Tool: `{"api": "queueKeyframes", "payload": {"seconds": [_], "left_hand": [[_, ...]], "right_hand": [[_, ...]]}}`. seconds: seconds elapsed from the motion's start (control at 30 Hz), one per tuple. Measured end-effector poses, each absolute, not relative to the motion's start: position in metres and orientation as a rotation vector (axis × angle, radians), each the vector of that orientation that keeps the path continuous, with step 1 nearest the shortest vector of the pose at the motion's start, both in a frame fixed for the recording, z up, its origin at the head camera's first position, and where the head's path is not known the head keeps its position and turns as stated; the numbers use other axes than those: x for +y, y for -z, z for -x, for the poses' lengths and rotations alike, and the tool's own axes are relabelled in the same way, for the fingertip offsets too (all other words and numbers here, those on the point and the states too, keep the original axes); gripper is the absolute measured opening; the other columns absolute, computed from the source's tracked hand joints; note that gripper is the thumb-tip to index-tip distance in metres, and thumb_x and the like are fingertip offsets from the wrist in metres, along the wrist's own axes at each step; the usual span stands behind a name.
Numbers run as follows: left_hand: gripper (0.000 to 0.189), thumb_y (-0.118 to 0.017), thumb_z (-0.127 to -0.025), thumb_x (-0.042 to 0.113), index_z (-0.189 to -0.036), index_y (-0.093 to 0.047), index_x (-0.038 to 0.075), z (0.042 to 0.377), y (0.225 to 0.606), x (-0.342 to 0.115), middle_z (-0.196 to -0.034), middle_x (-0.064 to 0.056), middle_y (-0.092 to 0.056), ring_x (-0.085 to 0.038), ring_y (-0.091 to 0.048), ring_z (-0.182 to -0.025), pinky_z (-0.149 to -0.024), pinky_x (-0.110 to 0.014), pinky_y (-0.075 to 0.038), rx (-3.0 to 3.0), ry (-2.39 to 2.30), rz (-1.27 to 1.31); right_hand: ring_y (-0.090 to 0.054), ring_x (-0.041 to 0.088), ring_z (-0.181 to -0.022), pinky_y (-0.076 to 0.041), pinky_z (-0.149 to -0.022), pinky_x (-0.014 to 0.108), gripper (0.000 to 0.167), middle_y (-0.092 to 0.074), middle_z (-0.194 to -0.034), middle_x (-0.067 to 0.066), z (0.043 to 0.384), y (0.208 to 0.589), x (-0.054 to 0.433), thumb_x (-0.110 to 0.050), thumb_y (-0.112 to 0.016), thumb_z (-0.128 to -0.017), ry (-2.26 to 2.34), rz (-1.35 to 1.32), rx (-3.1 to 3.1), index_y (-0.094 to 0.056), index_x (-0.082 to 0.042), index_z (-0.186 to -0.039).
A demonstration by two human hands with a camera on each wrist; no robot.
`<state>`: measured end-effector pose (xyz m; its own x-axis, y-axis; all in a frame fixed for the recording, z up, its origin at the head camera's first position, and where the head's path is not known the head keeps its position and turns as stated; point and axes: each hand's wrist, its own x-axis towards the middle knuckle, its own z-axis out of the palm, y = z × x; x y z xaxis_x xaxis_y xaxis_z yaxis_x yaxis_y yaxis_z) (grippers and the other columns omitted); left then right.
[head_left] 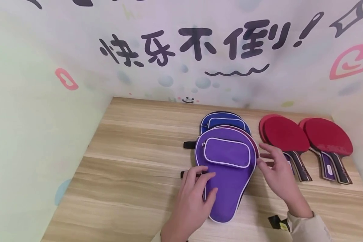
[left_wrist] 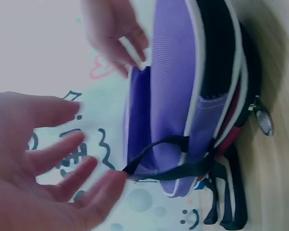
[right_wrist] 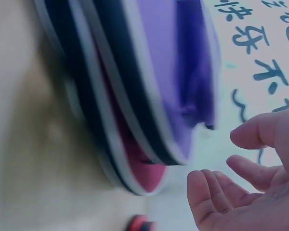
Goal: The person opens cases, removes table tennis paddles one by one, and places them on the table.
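the purple case lies on the wood-grain surface, its rounded end toward the wall and its narrow end toward the person. it tops a stack: a thin maroon edge of another case shows beneath it at the right, and a blue case sticks out beyond it, nearest the wall. a small zipped pocket with white piping sits on the purple face, and two black straps stick out to the left. the left hand is over the lower left part of the purple case, fingers spread apart and gripping nothing; whether the fingertips touch the cloth, i cannot tell. the right hand is at the right edge of the case, loosely curved, with a wide gap between thumb and fingers and nothing held; contact there is also unclear. to the right lie two overlapping pairs of red paddles, the nearer pair just beyond the right hand and the farther pair beside it, handles toward the person. a dark item lies beside the right sleeve.
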<state>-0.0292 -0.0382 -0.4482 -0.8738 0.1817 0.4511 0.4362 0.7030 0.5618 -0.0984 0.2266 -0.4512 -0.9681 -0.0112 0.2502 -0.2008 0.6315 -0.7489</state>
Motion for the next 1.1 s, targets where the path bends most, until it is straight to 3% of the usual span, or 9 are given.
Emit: {"api": "queueKeyframes", "payload": {"seconds": [0.07,0.17,0.27,0.33,0.43,0.63,0.83,0.97,1.1], "left_hand": [[0.041,-0.081,-0.084,0.023,-0.123,-0.070,0.018,0.033,0.450,-0.038,-0.139,-0.003,-0.057,-0.021,-0.053,-0.129,-0.103,-0.033,-0.051,-2.512,0.999,0.553],[0.049,-0.081,-0.085,0.028,-0.131,-0.066,0.019,0.037,0.454,-0.035,-0.151,-0.003,-0.050,-0.029,-0.041,-0.147,-0.116,-0.042,-0.044,-2.543,1.007,0.653],[0.061,-0.081,-0.085,0.036,-0.141,-0.060,0.020,0.041,0.458,-0.030,-0.162,-0.003,-0.039,-0.034,-0.026,-0.157,-0.123,-0.051,-0.035,-2.629,0.936,0.729],[0.072,-0.081,-0.084,0.044,-0.148,-0.053,0.023,0.043,0.461,-0.027,-0.168,-0.003,-0.030,-0.036,-0.017,-0.159,-0.122,-0.055,-0.034,-2.707,0.876,0.749],[0.089,-0.081,-0.080,0.056,-0.156,-0.042,0.029,0.044,0.463,-0.024,-0.173,-0.005,-0.014,-0.043,-0.006,-0.160,-0.118,-0.062,-0.037,-2.831,0.821,0.736],[0.114,-0.084,-0.068,0.068,-0.161,-0.025,0.040,0.043,0.463,-0.020,-0.174,-0.006,0.008,-0.055,0.002,-0.156,-0.113,-0.070,-0.037,-3.012,0.805,0.679],[0.113,-0.089,-0.067,0.061,-0.160,-0.031,0.035,0.045,0.466,-0.018,-0.173,-0.011,0.016,-0.057,-0.001,-0.154,-0.123,-0.064,-0.024,-3.037,0.687,0.732],[0.108,-0.090,-0.067,0.058,-0.158,-0.038,0.032,0.045,0.467,-0.015,-0.172,-0.012,0.018,-0.056,-0.004,-0.155,-0.123,-0.064,-0.024,-3.029,0.668,0.755],[0.103,-0.090,-0.066,0.058,-0.154,-0.044,0.030,0.045,0.467,-0.014,-0.172,-0.013,0.016,-0.057,-0.006,-0.155,-0.123,-0.065,-0.026,-3.007,0.662,0.760]], "right_hand": [[-0.055,-0.013,-0.104,-0.042,-0.082,-0.002,0.047,-0.057,-0.130,0.022,0.108,0.440,0.226,0.003,-0.063,-0.093,-1.212,-0.221,-2.637,-0.056,0.000,-0.139],[-0.062,0.012,-0.108,-0.042,-0.082,0.000,0.043,-0.058,-0.128,0.021,0.126,0.423,0.221,0.000,-0.062,-0.095,-1.145,-0.302,-2.678,-0.057,-0.001,-0.138],[-0.064,0.033,-0.107,-0.054,-0.081,0.019,0.041,-0.060,-0.126,0.020,0.147,0.409,0.212,-0.002,-0.061,-0.096,-1.040,-0.413,-2.754,-0.059,-0.002,-0.137],[-0.065,0.037,-0.107,-0.059,-0.081,0.036,0.039,-0.061,-0.127,0.022,0.161,0.401,0.204,-0.003,-0.061,-0.097,-0.987,-0.492,-2.815,-0.059,0.000,-0.136],[-0.063,0.041,-0.113,-0.056,-0.090,0.057,0.039,-0.062,-0.131,0.025,0.182,0.392,0.191,-0.006,-0.059,-0.098,-0.924,-0.588,-2.932,-0.058,0.004,-0.136],[-0.060,0.043,-0.127,-0.047,-0.109,0.059,0.044,-0.063,-0.135,0.027,0.218,0.387,0.164,-0.018,-0.060,-0.101,-0.760,-0.734,-3.141,-0.057,0.008,-0.137],[-0.064,0.037,-0.123,-0.050,-0.107,0.055,0.044,-0.068,-0.130,0.022,0.245,0.400,0.142,-0.024,-0.059,-0.102,-0.648,-0.905,-3.224,-0.059,0.005,-0.136],[-0.067,0.034,-0.117,-0.051,-0.104,0.052,0.040,-0.072,-0.123,0.018,0.258,0.413,0.133,-0.027,-0.058,-0.103,-0.538,-0.964,-3.258,-0.065,0.002,-0.130],[-0.067,0.032,-0.114,-0.043,-0.112,0.055,0.035,-0.074,-0.116,0.013,0.266,0.420,0.127,-0.030,-0.056,-0.104,-0.478,-0.978,-3.294,-0.071,-0.003,-0.120]]}}
